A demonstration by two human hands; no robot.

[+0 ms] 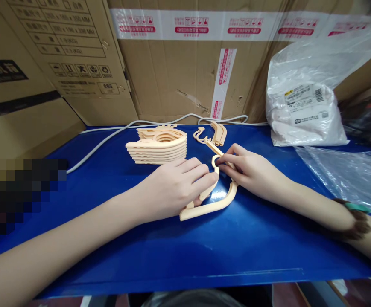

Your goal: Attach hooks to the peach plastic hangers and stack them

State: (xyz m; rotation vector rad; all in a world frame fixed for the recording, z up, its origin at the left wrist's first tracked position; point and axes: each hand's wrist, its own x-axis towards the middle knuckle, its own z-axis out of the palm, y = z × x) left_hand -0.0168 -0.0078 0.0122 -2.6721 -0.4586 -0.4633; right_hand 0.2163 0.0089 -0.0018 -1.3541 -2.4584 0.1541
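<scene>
My left hand [180, 183] is closed around a cream plastic folding hanger [212, 207], whose curved arm sticks out beneath the fingers. At the hanger's upper part, the fingertips of my right hand [247, 168] are pinched on it, close to a small curved loop. Just behind my right fingers lies a hook piece [201, 135], and a few loose curved arms [219, 134] rest beyond it. Left of these stands a neat stack of folded cream hangers [159, 149]. My fingers hide much of the joint between the hanger's parts.
All this is on a blue table [159, 260]. Cardboard boxes [172, 72] wall the back and left. A white cable [98, 151] runs along the rear. A filled plastic bag [303, 102] stands at the back right, with a clear plastic sheet [348, 175] before it.
</scene>
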